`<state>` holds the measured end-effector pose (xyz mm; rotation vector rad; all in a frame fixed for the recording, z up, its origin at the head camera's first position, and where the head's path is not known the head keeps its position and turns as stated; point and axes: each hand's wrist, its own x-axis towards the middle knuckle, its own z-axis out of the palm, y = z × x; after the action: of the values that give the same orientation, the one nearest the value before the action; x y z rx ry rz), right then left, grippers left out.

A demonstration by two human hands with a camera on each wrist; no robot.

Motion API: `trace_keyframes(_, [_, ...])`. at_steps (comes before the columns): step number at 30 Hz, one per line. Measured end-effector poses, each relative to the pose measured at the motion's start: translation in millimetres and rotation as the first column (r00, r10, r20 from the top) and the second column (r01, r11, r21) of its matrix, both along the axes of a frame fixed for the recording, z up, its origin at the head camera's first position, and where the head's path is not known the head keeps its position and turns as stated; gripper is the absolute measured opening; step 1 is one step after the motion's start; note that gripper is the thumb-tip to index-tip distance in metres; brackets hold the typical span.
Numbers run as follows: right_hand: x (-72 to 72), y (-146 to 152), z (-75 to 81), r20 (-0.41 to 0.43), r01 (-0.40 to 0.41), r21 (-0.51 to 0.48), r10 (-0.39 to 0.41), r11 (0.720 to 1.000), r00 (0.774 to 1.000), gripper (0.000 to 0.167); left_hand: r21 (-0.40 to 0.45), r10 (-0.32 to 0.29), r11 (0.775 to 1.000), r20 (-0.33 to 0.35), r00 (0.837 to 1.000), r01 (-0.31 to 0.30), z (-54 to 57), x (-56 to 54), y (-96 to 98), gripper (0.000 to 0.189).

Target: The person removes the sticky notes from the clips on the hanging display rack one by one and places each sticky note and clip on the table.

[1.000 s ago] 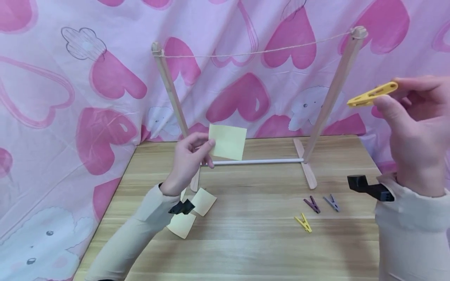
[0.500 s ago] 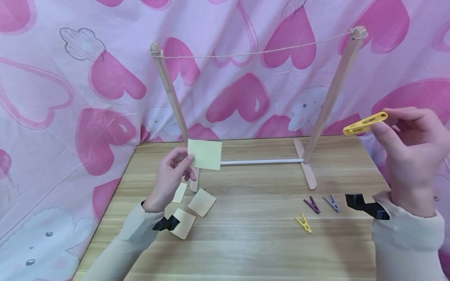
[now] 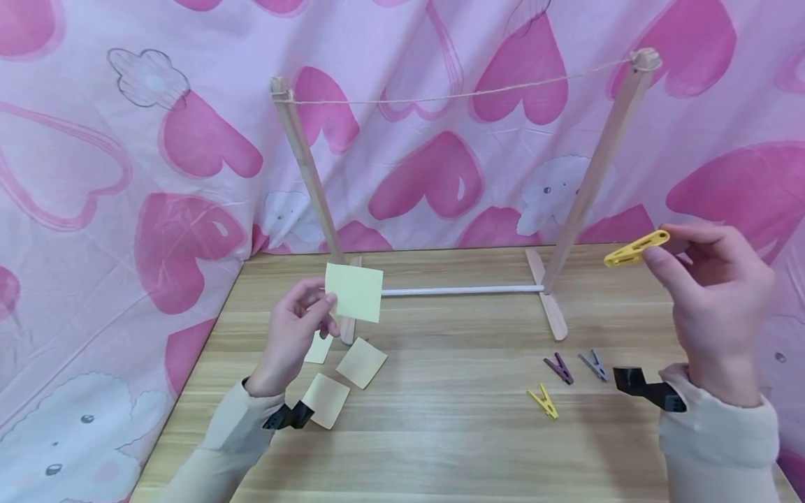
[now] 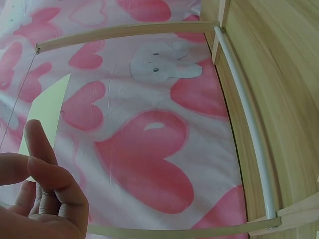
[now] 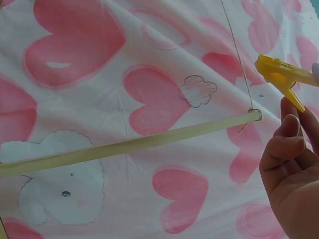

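My left hand (image 3: 291, 334) pinches a square pale yellow sticky note (image 3: 354, 292) by its left edge, held up in front of the stand's left foot. The same sticky note (image 4: 49, 117) shows edge-on in the left wrist view, thumb and fingers at its lower end. On the right, my right hand (image 3: 717, 293) holds a yellow clothespin (image 3: 636, 249) between thumb and index finger, its tip pointing left. In the right wrist view the yellow clothespin (image 5: 279, 74) has its handles spread. Both hands are raised above the table, well apart from each other.
A wooden stand with a left post (image 3: 306, 168), a right post (image 3: 597, 168) and a white bottom rod (image 3: 462, 290) carries a string (image 3: 440, 96) across its top. More notes (image 3: 361, 363) lie front left. Purple (image 3: 558, 368), grey (image 3: 594, 365) and yellow clothespins (image 3: 544, 402) lie front right.
My left hand has moved left and down with the sticky note, uncovering notes on the table. My right hand has come down and slightly left with the yellow clothespin.
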<state>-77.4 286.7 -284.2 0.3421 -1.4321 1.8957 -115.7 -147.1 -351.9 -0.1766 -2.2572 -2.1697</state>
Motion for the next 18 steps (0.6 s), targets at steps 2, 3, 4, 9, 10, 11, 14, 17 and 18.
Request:
trace_keyframes(2, [0.5, 0, -3.8, 0.038, 0.001, 0.025, -0.002, 1.0, 0.999, 0.033, -0.017, 0.002, 1.0, 0.002, 1.0, -0.002, -1.1, 1.4, -0.7, 0.023])
trace_keyframes(3, [0.8, 0, -5.9, 0.061, 0.003, 0.048, -0.006, 0.999, 0.998, 0.033, -0.028, 0.003, 1.0, 0.005, 1.0, -0.003, -1.6, 2.2, -1.1, 0.024])
trace_keyframes(4, [0.8, 0, -8.2, 0.076, 0.004, 0.069, -0.009, 0.998, 0.997, 0.033, -0.039, 0.003, 0.999, 0.008, 1.0, -0.003, -2.1, 2.6, -0.9, 0.025])
trace_keyframes(9, [0.7, 2, -19.8, 0.114, -0.027, 0.141, 0.011, 0.99, 0.993, 0.036, -0.072, 0.007, 0.997, 0.031, 0.999, -0.004, -6.4, 4.6, -0.5, 0.028])
trace_keyframes(10, [0.6, 2, -22.0, 0.119, -0.025, 0.165, 0.005, 0.986, 0.993, 0.037, -0.072, 0.007, 0.997, 0.034, 0.999, -0.004, -7.6, 4.9, -0.2, 0.029])
trace_keyframes(11, [0.6, 3, -24.1, 0.125, -0.035, 0.17, 0.014, 0.985, 0.992, 0.037, -0.072, 0.008, 0.997, 0.037, 0.999, -0.006, -9.1, 5.2, 0.0, 0.029])
trace_keyframes(14, [0.5, 5, -30.5, 0.152, -0.038, 0.203, 0.006, 0.978, 0.988, 0.038, -0.068, 0.014, 0.998, 0.049, 0.999, -0.011, -14.3, 6.0, 1.3, 0.028])
trace_keyframes(17, [1.8, 8, -37.0, 0.192, -0.04, 0.218, -0.003, 0.975, 0.981, 0.039, -0.054, 0.019, 0.998, 0.071, 0.997, -0.015, -20.2, 7.2, 3.3, 0.024])
trace_keyframes(18, [2.5, 8, -39.0, 0.207, -0.036, 0.221, -0.01, 0.975, 0.978, 0.04, -0.051, 0.018, 0.999, 0.081, 0.997, -0.014, -22.1, 7.9, 4.2, 0.022])
